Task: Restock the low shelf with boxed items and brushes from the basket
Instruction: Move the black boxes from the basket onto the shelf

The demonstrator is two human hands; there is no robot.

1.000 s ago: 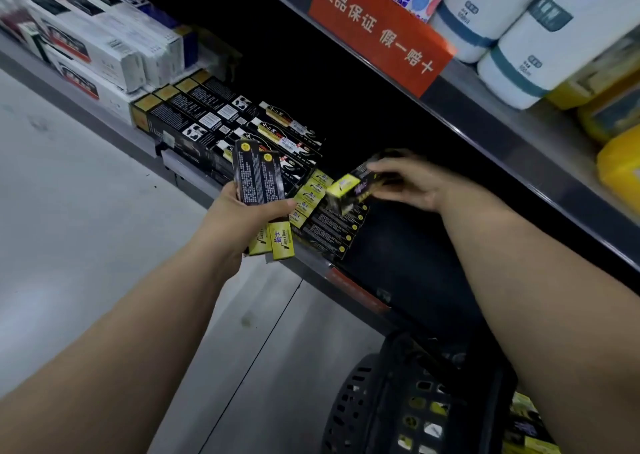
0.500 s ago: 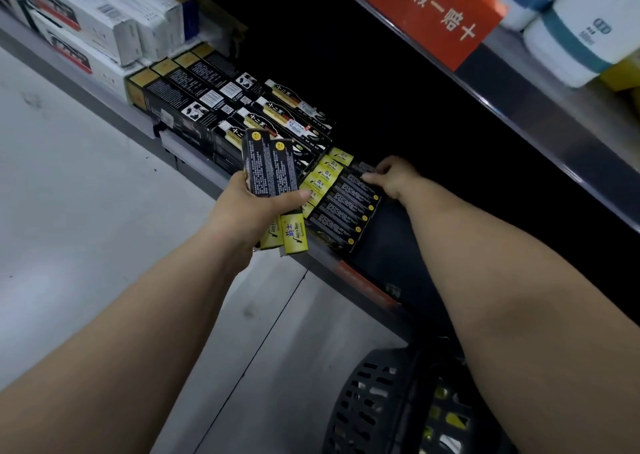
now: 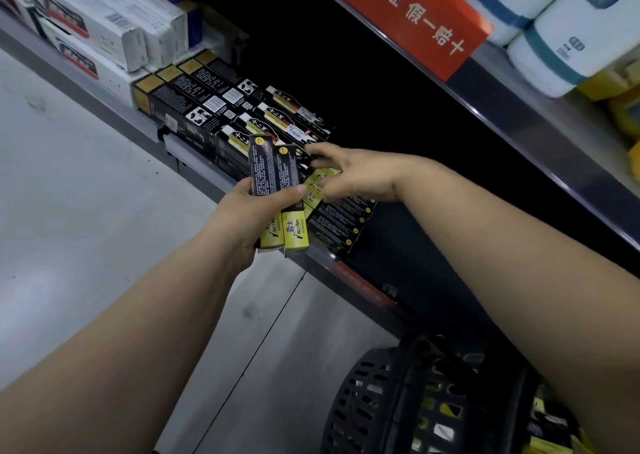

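Observation:
My left hand [image 3: 242, 221] grips two black-and-yellow boxes [image 3: 273, 176] upright in front of the low shelf [image 3: 346, 273]. My right hand [image 3: 356, 173] reaches left over the shelf with its fingers extended, fingertips at the upper right edge of the held boxes; it holds nothing that I can see. Under it, a row of matching black-and-yellow boxes [image 3: 343, 218] lies flat on the shelf. The black basket [image 3: 398, 401] stands on the floor at the lower right with more yellow and black boxes inside.
Black boxes [image 3: 194, 100] and white boxes [image 3: 104, 30] fill the shelf further left. Above, an upper shelf carries an orange sign [image 3: 415, 17] and white rolls [image 3: 554, 37]. The shelf space right of the row is dark. Grey floor lies to the left.
My right hand set a box onto the row on the shelf, then let go and moved left to the boxes in my left hand. The left hand stayed almost still.

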